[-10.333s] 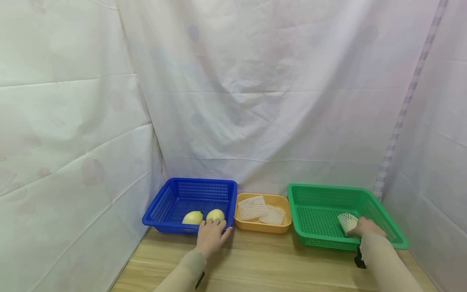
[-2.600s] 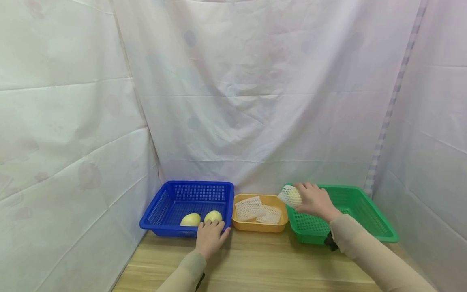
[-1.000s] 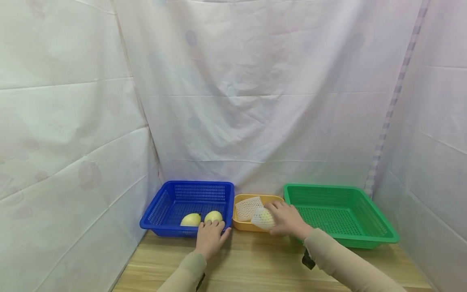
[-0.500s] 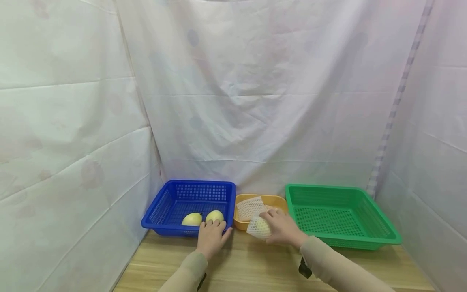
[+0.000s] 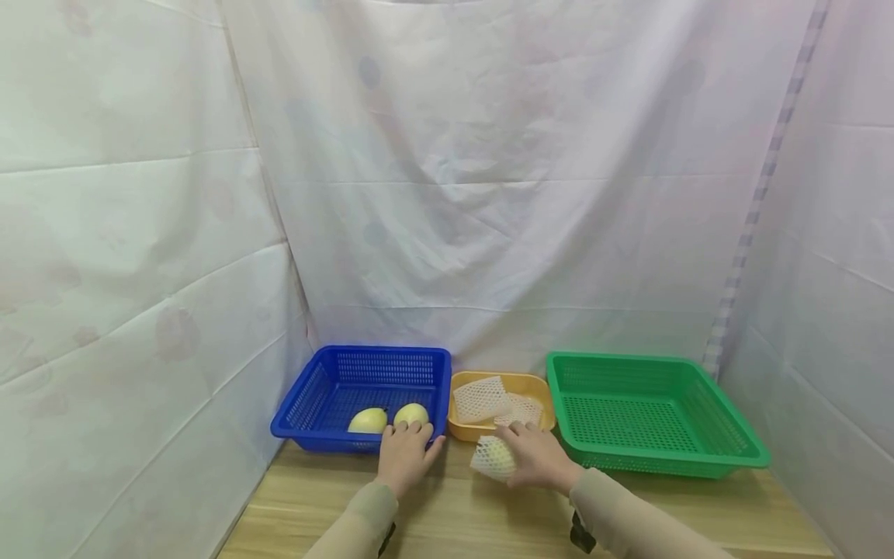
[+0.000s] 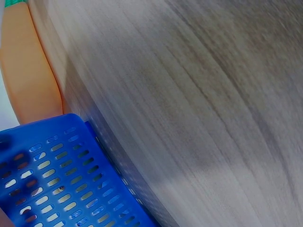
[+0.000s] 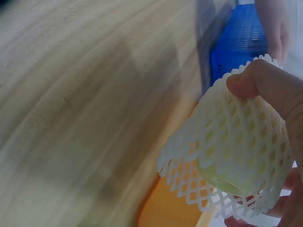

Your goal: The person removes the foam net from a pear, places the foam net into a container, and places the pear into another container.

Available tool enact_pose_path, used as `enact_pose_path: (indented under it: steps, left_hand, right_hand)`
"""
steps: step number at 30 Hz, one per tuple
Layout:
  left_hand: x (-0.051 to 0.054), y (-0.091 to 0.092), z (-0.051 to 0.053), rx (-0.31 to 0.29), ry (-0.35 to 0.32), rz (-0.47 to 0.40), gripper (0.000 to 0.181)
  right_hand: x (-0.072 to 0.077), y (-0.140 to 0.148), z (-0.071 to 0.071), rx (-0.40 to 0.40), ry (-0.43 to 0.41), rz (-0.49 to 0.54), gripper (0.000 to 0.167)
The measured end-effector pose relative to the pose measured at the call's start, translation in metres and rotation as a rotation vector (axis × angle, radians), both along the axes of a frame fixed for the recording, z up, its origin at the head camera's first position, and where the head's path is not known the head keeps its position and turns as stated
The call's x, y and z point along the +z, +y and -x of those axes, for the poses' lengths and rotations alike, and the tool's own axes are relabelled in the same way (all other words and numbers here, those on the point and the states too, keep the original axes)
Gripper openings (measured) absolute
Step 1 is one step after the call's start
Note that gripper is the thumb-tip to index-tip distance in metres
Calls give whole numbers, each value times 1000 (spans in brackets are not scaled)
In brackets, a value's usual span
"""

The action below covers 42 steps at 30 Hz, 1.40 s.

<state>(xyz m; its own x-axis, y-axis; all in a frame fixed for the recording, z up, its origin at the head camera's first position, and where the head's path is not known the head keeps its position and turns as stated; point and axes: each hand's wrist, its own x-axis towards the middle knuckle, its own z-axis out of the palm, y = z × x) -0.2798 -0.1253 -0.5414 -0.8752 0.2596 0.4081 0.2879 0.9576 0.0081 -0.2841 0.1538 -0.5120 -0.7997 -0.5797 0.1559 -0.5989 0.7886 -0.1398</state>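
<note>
My right hand [image 5: 539,458] holds a pale yellow pear [image 7: 227,177] in a white foam net [image 5: 493,458], above the wood table just in front of the orange tray. In the right wrist view, the thumb presses the net's upper side and other fingers come round below; the net's loose end flares past the fruit. My left hand [image 5: 405,458] rests over the front rim of the blue basket [image 5: 293,429], fingertips by a bare pear [image 5: 411,414]. Another bare pear [image 5: 368,421] lies to its left. Whether the left fingertips touch fruit is hidden.
The orange tray [image 5: 482,432] stands between the baskets and holds two foam nets: one [image 5: 482,398] at left, another [image 5: 520,409] at right. At right stands a green basket [image 5: 663,458]. White cloth [image 5: 447,233] hangs behind and along both sides.
The right hand has carried the netted pear from inside the green basket leftward over the tray, then down in front of it. The left hand has stayed at the blue basket's rim.
</note>
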Motion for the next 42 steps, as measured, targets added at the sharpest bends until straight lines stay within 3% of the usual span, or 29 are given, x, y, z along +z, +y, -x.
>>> enact_pose_path:
  steps: [9, 24, 33, 42]
  left_hand:
    - [0, 0, -2, -10, -2, -7, 35]
    - [0, 1, 0, -3, 4, -15, 32]
    - [0, 0, -1, -3, 10, 9, 47]
    - [0, 0, -1, -2, 16, -2, 34]
  right_hand:
    - [-17, -3, -1, 9, -51, 5, 81]
    - [-31, -7, -3, 12, -114, 2, 83]
    - [-38, -7, -5, 3, -121, 0, 86]
    - [-50, -8, -4, -46, -111, 33, 95]
